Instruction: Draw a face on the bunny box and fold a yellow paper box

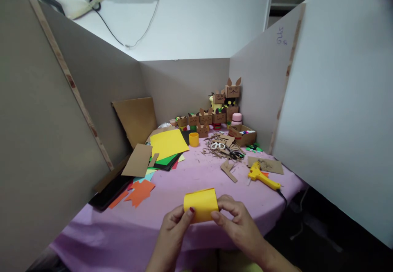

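Observation:
A piece of yellow paper (201,204), curled into a short tube, is held above the near edge of the purple-covered table (123,227). My left hand (175,225) pinches its left side with thumb and fingers. My right hand (238,223) grips its right side, fingers closed round the edge. Both hands touch the paper and nothing else.
A stack of coloured sheets with a yellow one on top (168,143) lies at the left, orange cut-outs (139,192) nearer. A yellow glue gun (260,176), scissors (218,145), cardboard scraps, a small yellow cup (193,139) and cardboard box figures (219,114) sit further back. Partition boards enclose the table.

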